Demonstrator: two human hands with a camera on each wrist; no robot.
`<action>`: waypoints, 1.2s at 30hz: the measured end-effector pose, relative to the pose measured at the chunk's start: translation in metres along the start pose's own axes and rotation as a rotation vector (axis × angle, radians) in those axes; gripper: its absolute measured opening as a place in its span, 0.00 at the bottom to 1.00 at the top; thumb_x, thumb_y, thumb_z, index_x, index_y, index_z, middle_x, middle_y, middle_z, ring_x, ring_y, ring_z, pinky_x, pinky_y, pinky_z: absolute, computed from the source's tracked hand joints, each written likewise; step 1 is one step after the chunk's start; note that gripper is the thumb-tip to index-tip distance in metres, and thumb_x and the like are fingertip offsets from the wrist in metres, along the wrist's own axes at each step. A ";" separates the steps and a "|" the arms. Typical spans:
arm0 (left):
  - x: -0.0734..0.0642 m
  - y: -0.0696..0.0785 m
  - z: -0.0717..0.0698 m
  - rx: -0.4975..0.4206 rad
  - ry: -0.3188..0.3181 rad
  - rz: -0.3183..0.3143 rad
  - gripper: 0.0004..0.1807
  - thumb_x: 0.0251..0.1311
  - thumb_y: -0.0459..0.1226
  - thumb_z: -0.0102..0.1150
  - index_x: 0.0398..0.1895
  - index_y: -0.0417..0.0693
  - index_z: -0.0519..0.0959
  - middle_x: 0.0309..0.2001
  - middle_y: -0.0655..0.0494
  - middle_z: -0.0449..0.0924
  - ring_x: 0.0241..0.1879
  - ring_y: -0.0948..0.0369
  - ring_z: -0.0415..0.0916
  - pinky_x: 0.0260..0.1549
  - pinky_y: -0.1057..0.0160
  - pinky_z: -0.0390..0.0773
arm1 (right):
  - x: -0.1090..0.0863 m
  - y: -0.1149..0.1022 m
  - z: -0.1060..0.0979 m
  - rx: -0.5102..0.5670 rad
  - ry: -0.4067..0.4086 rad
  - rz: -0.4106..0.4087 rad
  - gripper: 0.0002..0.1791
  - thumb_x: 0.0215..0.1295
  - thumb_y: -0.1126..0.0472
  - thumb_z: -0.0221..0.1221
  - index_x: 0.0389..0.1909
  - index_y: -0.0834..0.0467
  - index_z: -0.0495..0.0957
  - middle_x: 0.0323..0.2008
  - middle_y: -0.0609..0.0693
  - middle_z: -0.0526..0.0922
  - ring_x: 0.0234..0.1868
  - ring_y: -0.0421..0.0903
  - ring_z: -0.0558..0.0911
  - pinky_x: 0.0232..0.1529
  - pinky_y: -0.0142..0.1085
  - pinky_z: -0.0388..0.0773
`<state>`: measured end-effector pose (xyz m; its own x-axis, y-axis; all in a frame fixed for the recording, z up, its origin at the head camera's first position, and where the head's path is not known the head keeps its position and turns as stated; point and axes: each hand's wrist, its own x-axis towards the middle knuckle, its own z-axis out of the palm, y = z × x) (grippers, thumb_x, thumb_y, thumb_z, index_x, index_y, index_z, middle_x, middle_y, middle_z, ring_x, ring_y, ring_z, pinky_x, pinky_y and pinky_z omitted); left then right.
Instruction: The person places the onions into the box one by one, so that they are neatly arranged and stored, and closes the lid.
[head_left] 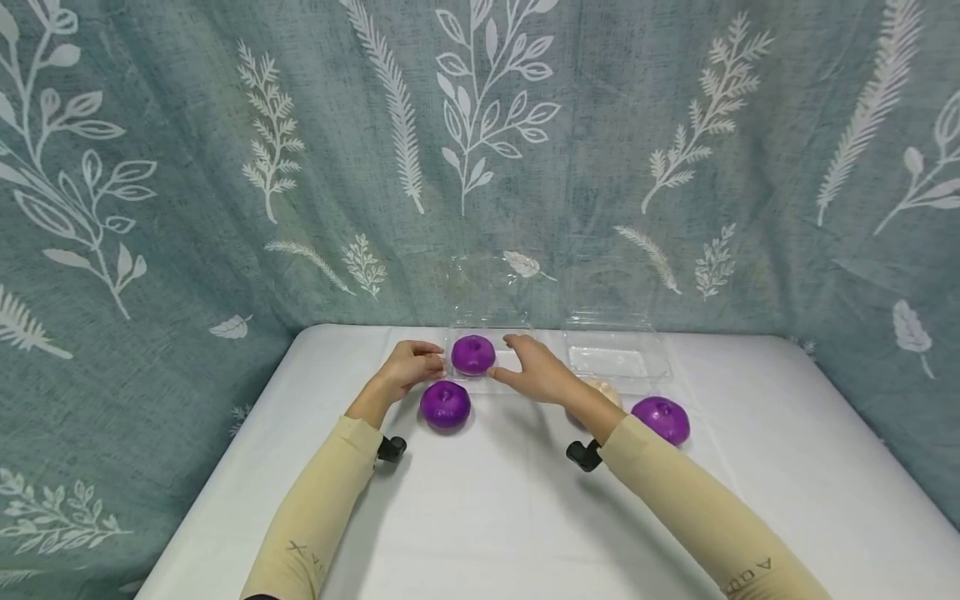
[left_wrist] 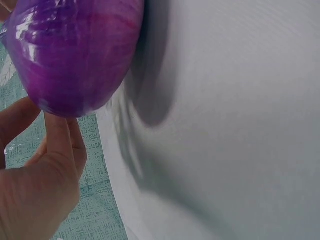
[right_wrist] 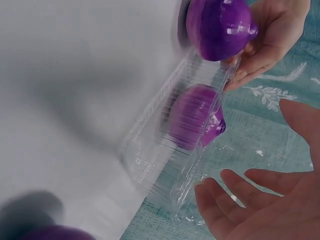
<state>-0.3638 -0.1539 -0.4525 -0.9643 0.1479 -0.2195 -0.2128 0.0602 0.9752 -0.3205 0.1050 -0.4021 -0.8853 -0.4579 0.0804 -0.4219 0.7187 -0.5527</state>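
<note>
A clear plastic clamshell container (head_left: 510, 383) stands with its lid up at the table's back, a purple onion (head_left: 473, 356) in its left part. My left hand (head_left: 405, 368) grips the container's left edge, fingertips right at the rim; in the left wrist view a nearer onion partly covers them. Just in front of that hand, a second purple onion (head_left: 446, 406) lies on the cloth. To the right of the onion inside, my right hand (head_left: 536, 371) is spread over the container, thumb apart from the fingers and nothing held.
Another open clear container (head_left: 660, 367) stands to the right. A pale round object (head_left: 603, 388) is partly hidden by my right forearm, with one more purple onion (head_left: 662, 420) beside it. White cloth covers the table (head_left: 487, 517); a patterned curtain (head_left: 570, 167) hangs behind.
</note>
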 end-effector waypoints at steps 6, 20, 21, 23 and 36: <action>0.000 -0.001 -0.001 0.002 0.004 0.001 0.22 0.70 0.25 0.57 0.65 0.27 0.71 0.57 0.36 0.75 0.56 0.45 0.79 0.51 0.62 0.85 | -0.016 -0.007 0.000 0.050 -0.007 -0.045 0.40 0.73 0.50 0.61 0.74 0.72 0.60 0.70 0.69 0.68 0.71 0.66 0.68 0.72 0.58 0.66; -0.001 0.000 -0.001 0.019 -0.006 0.016 0.22 0.70 0.25 0.56 0.65 0.25 0.71 0.56 0.34 0.75 0.57 0.42 0.79 0.50 0.61 0.85 | -0.031 -0.021 0.036 0.248 0.004 -0.043 0.36 0.68 0.56 0.66 0.71 0.68 0.67 0.62 0.69 0.75 0.60 0.66 0.78 0.58 0.52 0.82; -0.001 0.000 -0.002 0.023 -0.007 0.018 0.22 0.70 0.25 0.56 0.65 0.25 0.71 0.56 0.34 0.75 0.56 0.43 0.79 0.50 0.61 0.86 | -0.031 -0.022 0.039 0.265 0.009 -0.026 0.35 0.67 0.55 0.66 0.69 0.68 0.68 0.62 0.68 0.76 0.60 0.65 0.78 0.58 0.50 0.82; -0.001 0.000 -0.002 0.027 -0.008 0.020 0.22 0.70 0.25 0.56 0.65 0.25 0.71 0.56 0.34 0.75 0.56 0.43 0.79 0.49 0.62 0.86 | -0.029 -0.023 0.047 0.293 0.017 0.006 0.35 0.66 0.54 0.67 0.68 0.69 0.69 0.61 0.68 0.76 0.59 0.64 0.79 0.57 0.49 0.83; 0.000 0.000 -0.001 0.016 -0.021 0.012 0.23 0.70 0.25 0.55 0.66 0.25 0.70 0.59 0.34 0.73 0.56 0.43 0.79 0.49 0.63 0.86 | -0.013 -0.022 0.088 0.283 0.069 0.053 0.35 0.62 0.51 0.70 0.61 0.70 0.74 0.59 0.67 0.79 0.54 0.60 0.83 0.54 0.50 0.83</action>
<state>-0.3641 -0.1548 -0.4522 -0.9633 0.1691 -0.2084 -0.1985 0.0740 0.9773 -0.2828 0.0488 -0.4635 -0.9200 -0.3798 0.0964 -0.3121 0.5617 -0.7662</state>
